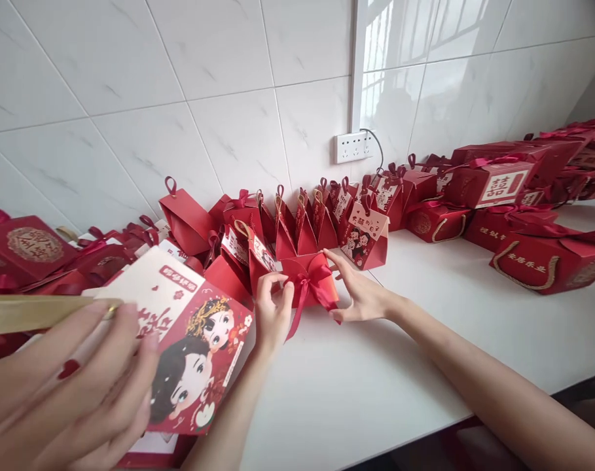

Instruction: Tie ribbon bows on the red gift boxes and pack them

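A small red gift box (298,263) with a heart-shaped flap and a dark red ribbon bow (313,284) stands on the white table between my hands. My left hand (273,302) has its fingers bent against the box's left side, beside the bow. On the other side, my right hand (359,288) grips the box, index finger at the top edge and thumb low near the ribbon's end. In the left foreground another person's hand (81,392) holds a printed red and white card (199,353) and a pale gold strip (27,313).
Red peaked boxes (302,226) with loops line the tiled wall behind. More red boxes (535,261) with rope handles are piled at the right, and others (29,252) at the left. A power socket (352,149) with a dark cable is on the wall.
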A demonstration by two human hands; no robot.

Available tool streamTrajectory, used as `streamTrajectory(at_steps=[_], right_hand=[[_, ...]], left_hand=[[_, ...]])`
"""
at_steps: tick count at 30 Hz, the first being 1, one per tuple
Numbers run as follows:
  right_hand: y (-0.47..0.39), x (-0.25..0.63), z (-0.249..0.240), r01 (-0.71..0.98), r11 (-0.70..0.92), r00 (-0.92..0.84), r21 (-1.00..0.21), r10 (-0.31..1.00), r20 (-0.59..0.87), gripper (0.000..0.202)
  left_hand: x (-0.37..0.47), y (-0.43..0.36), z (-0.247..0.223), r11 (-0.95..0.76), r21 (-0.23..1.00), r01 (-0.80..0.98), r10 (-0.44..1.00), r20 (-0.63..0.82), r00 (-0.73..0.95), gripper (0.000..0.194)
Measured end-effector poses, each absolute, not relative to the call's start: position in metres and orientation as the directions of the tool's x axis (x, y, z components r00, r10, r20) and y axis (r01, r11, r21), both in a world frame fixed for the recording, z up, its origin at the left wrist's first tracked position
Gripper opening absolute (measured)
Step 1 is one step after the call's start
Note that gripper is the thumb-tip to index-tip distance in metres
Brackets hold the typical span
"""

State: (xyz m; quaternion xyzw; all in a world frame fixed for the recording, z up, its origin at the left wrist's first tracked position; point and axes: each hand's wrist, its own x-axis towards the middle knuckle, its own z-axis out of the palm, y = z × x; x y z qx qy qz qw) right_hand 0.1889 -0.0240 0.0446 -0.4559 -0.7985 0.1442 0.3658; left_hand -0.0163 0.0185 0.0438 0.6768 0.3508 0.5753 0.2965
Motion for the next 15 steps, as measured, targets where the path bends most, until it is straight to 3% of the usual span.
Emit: streamTrajectory(at_steps=[5,7,10,13,14,15], right_hand=[[-0.027,0.185,0.046,0.463,0.529,-0.223,-0.711,0.846,0.484,0.091],[-0.027,0.181,0.046,0.448,0.49,-0.137,-0.748,0.864,0.484,0.081],[-0.025,0.18,0.043,0.516,0.425,-0.027,-0.743,0.876,0.482,0.068],[-0.026,0.181,0.042,0.645,0.405,0.06,-0.648,0.819,0.571,0.063],[-0.029,0.179,0.044,0.686,0.423,0.075,-0.592,0.768,0.636,0.061],[-0.033,0.175,0.047,0.718,0.453,0.075,-0.529,0.704,0.706,0.059]], left_hand=[[-0.005,0.016,0.039,-0.628,0.762,0.159,0.778,0.62,0.099,0.011],[-0.007,0.01,0.04,-0.697,0.681,0.225,0.714,0.689,0.128,0.012],[-0.042,-0.006,0.061,-0.81,0.478,0.339,0.561,0.801,0.21,0.017],[-0.113,-0.023,0.109,-0.831,0.386,0.4,0.501,0.833,0.236,0.024],[-0.136,-0.029,0.127,-0.872,0.258,0.415,0.452,0.749,0.484,0.026],[-0.156,-0.033,0.143,-0.905,0.144,0.4,0.406,0.573,0.712,0.026]])
